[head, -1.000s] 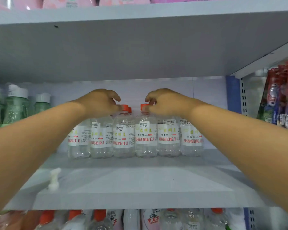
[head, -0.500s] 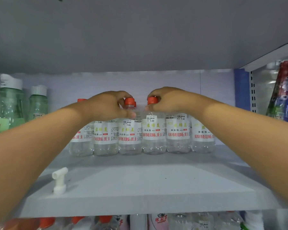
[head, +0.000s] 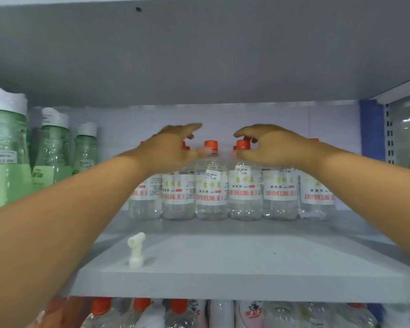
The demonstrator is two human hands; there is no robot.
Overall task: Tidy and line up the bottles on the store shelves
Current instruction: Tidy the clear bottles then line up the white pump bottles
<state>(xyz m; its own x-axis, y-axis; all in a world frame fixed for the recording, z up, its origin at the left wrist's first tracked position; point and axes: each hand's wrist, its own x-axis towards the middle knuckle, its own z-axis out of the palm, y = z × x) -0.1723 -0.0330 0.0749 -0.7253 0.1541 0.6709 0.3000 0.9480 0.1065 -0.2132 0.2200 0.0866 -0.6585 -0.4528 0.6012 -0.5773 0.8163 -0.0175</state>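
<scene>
Six clear bottles, three green bottles.

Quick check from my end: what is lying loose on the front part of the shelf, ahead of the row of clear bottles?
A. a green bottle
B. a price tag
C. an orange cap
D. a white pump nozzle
D: a small white pump nozzle stands alone on the bare grey shelf, in front of the row of clear bottles and apart from them.
</scene>
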